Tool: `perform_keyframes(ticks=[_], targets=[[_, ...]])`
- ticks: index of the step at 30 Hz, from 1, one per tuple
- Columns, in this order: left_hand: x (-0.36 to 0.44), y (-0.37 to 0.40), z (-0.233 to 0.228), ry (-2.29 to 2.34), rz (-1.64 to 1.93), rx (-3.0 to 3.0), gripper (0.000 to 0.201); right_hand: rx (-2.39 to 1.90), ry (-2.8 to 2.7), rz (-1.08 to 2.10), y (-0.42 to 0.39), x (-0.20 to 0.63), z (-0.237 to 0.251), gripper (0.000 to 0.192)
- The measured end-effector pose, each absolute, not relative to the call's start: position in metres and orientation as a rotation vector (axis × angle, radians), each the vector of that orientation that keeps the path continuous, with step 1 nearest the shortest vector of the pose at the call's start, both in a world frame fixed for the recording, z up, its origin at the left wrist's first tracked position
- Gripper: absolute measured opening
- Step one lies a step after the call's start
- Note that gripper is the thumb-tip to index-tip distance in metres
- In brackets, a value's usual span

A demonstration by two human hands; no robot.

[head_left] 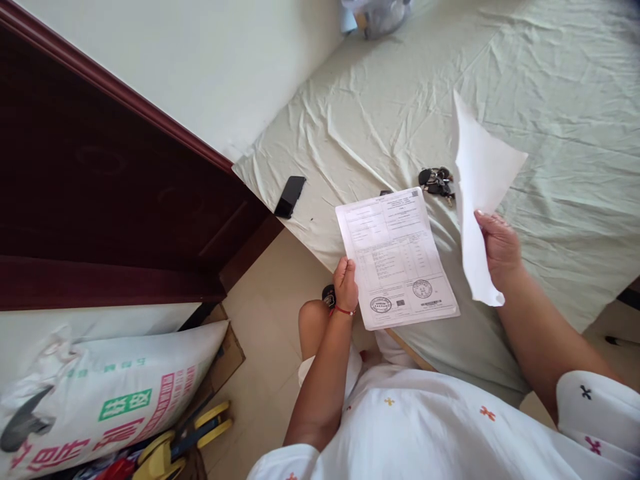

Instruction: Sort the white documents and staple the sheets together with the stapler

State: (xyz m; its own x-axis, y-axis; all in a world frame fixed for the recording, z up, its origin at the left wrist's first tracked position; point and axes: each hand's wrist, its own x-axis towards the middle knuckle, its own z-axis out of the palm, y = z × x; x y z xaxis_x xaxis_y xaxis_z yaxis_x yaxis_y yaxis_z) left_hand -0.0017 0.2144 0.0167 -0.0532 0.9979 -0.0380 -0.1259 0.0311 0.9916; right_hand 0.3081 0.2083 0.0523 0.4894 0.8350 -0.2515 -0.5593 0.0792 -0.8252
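A home bedroom — a bed [550,100] under a wrinkled green sheet, dark wooden headboard [100,200].

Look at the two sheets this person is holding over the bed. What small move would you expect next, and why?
Probably the right hand lowers its blank sheet onto the bed, or back onto the printed form. The blank sheet is lifted clear and tilted up, apart from the form, which the left hand pinches at its lower corner, face up. The keys lie just behind.
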Motion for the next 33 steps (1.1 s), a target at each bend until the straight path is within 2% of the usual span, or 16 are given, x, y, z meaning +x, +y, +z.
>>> perform_keyframes(ticks=[4, 13, 21, 33], targets=[[-0.001, 0.215, 0.018, 1.202, 1.285, 1.073, 0.038, -1.058, -0.271, 1.098, 0.203, 0.295, 0.065, 0.023], [0.0, 0.215, 0.022, 1.235, 1.261, 1.075, 0.043, -1.305, -0.815, 1.084, 0.198, 0.287, 0.05, 0.021], [-0.004, 0.216, 0.017, 1.29, 1.281, 1.139, 0.045, -1.486, -1.172, 0.859, 0.196, 0.283, 0.052, 0.018], [0.006, 0.212, 0.034, 1.228, 1.321, 1.094, 0.05, -1.468, -1.23, 0.924, 0.191, 0.27, 0.044, 0.022]])
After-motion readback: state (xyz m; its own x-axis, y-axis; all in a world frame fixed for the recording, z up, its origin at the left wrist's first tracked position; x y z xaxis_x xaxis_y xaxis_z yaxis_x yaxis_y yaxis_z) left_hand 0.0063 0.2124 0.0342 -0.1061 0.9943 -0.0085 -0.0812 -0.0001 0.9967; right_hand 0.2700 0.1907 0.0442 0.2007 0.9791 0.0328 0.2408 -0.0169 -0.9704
